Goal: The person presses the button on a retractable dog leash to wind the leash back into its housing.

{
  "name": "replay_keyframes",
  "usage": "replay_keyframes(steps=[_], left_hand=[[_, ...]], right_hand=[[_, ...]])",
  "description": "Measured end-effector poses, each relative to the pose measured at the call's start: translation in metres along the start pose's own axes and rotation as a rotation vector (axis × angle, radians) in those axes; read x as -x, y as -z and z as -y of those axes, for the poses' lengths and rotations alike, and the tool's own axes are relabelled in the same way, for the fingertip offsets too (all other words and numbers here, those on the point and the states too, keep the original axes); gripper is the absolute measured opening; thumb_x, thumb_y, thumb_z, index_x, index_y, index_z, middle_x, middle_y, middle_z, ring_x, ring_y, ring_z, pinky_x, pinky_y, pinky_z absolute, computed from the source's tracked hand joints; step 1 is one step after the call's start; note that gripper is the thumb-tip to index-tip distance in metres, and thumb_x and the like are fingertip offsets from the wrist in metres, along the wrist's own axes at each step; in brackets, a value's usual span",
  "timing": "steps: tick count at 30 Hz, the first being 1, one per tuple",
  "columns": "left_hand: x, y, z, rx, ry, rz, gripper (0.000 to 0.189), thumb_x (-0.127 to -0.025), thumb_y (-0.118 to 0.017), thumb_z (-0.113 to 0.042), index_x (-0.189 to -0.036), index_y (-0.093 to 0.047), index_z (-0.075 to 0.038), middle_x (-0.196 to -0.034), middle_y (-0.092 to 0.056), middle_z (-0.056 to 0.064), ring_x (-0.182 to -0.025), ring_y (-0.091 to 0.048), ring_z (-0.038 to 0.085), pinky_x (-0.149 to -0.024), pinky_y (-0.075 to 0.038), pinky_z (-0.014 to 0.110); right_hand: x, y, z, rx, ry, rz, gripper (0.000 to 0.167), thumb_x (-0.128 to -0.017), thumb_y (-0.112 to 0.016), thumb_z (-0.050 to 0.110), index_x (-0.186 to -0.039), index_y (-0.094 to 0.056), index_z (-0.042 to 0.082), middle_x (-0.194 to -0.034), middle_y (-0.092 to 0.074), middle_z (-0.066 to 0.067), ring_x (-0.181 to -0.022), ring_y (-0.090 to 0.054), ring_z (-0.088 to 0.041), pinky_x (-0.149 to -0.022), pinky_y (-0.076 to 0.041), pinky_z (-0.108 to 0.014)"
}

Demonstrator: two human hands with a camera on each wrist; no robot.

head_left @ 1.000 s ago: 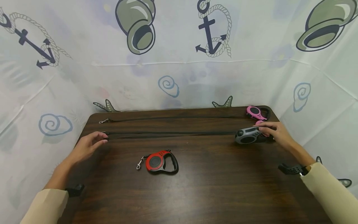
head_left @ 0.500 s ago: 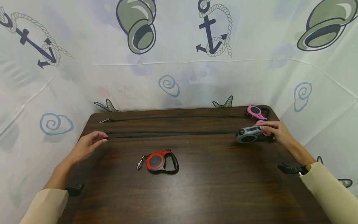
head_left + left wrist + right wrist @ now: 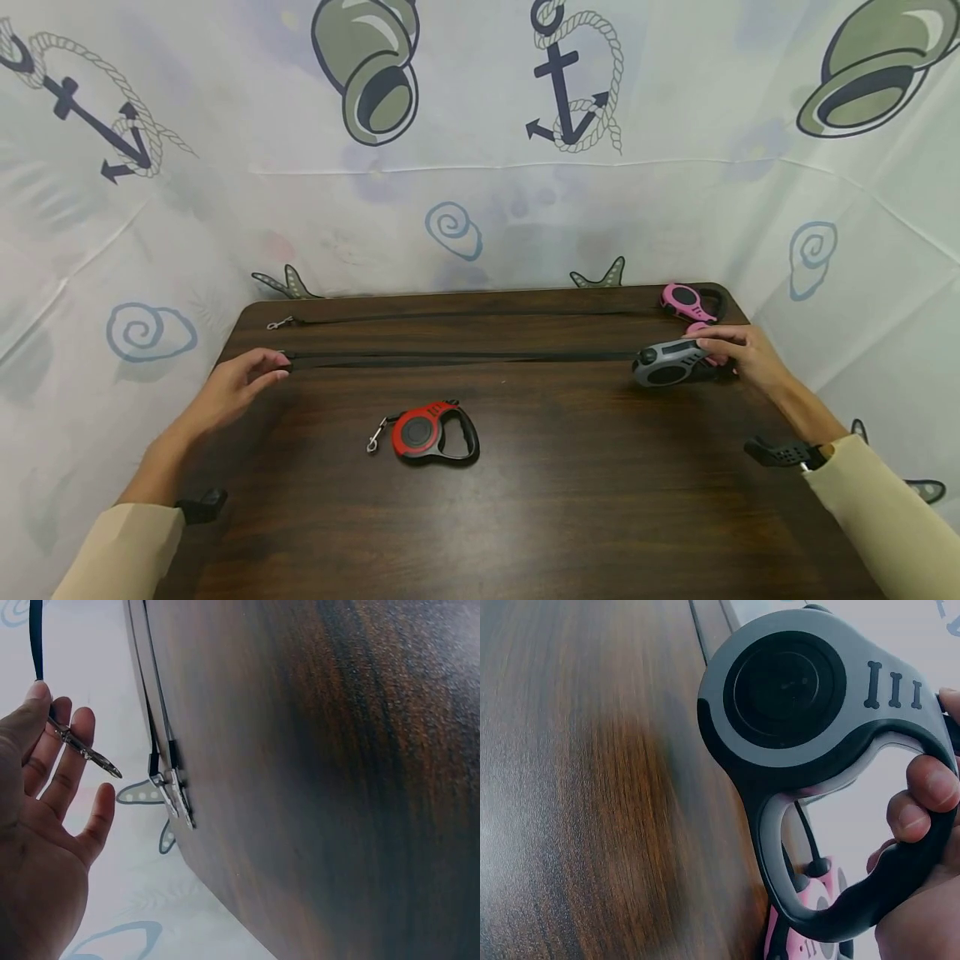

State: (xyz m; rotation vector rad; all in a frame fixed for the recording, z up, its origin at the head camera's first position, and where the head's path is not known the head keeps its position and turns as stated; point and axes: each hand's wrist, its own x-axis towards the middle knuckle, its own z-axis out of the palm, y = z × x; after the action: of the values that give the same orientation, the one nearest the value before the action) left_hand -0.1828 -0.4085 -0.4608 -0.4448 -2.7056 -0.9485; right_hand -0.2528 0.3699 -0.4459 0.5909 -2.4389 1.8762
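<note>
My right hand grips the black handle of a grey retractable dog leash, its fingers curled through the loop. The leash is held up over the table's right side. From it a black strap runs left to my left hand, whose thumb and finger pinch the strap end. A metal clip hangs past those fingertips, the other fingers spread loosely. A red retractable leash with its clip lies in front, between the hands.
Two pink retractable leashes lie at the back right, one partly hidden by my right hand. Their straps stretch left across the brown table, ending in metal clips. Patterned cloth encloses the table's back and sides.
</note>
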Motion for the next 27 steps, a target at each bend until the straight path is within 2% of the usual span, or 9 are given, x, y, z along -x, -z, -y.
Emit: replay_keyframes(steps=[4, 7, 10, 14, 21, 27], left_hand=[[0.000, 0.000, 0.001, 0.010, 0.012, 0.010, 0.022, -0.094, -0.075, 0.005, -0.115, -0.069, 0.005, -0.105, -0.074, 0.022, -0.089, -0.059, -0.012, -0.077, -0.045, 0.004], [0.000, 0.000, -0.001, 0.002, 0.030, 0.020, 0.022, -0.094, -0.075, 0.005, -0.116, -0.069, 0.004, -0.106, -0.074, 0.021, -0.089, -0.059, -0.012, -0.077, -0.044, 0.004], [-0.001, 0.000, -0.004, -0.012, 0.033, 0.023, 0.021, -0.095, -0.075, 0.003, -0.115, -0.069, 0.002, -0.104, -0.075, 0.018, -0.087, -0.059, -0.009, -0.075, -0.044, 0.006], [-0.002, -0.001, -0.008, -0.033, 0.001, 0.021, 0.020, -0.096, -0.076, 0.001, -0.115, -0.070, 0.000, -0.102, -0.075, 0.014, -0.084, -0.058, -0.001, -0.072, -0.044, 0.011], [-0.006, -0.002, -0.015, -0.051, -0.057, 0.017, 0.022, -0.093, -0.078, 0.003, -0.113, -0.070, -0.003, -0.098, -0.075, 0.008, -0.079, -0.054, 0.005, -0.068, -0.042, 0.016], [-0.007, -0.002, -0.021, -0.046, -0.082, 0.017, 0.023, -0.092, -0.078, 0.003, -0.113, -0.071, -0.003, -0.098, -0.075, 0.008, -0.078, -0.053, 0.006, -0.068, -0.041, 0.017]], right_hand=[[-0.001, -0.003, 0.000, -0.088, -0.038, 0.000, 0.026, -0.104, -0.057, -0.003, -0.111, -0.082, 0.004, -0.093, -0.073, 0.008, -0.078, -0.053, -0.011, -0.066, -0.040, -0.026], [-0.001, -0.004, 0.000, -0.118, -0.063, -0.001, 0.023, -0.105, -0.058, -0.002, -0.113, -0.079, -0.003, -0.105, -0.077, 0.009, -0.086, -0.056, -0.009, -0.071, -0.043, -0.023], [-0.001, -0.005, 0.000, -0.058, -0.064, 0.002, 0.022, -0.105, -0.060, 0.000, -0.118, -0.074, -0.010, -0.101, -0.073, 0.009, -0.083, -0.053, -0.012, -0.069, -0.041, -0.026], [-0.002, -0.006, 0.001, 0.021, -0.049, 0.017, 0.025, -0.105, -0.060, 0.003, -0.121, -0.070, -0.014, -0.096, -0.065, 0.006, -0.081, -0.049, -0.015, -0.068, -0.037, -0.030], [-0.004, -0.010, 0.004, 0.025, -0.030, 0.027, 0.026, -0.105, -0.060, 0.001, -0.121, -0.068, -0.018, -0.089, -0.059, 0.004, -0.075, -0.047, -0.017, -0.065, -0.035, -0.033], [-0.003, -0.012, 0.005, 0.082, -0.018, 0.034, 0.026, -0.105, -0.061, 0.003, -0.121, -0.068, -0.016, -0.094, -0.061, 0.003, -0.078, -0.049, -0.019, -0.067, -0.038, -0.033]])
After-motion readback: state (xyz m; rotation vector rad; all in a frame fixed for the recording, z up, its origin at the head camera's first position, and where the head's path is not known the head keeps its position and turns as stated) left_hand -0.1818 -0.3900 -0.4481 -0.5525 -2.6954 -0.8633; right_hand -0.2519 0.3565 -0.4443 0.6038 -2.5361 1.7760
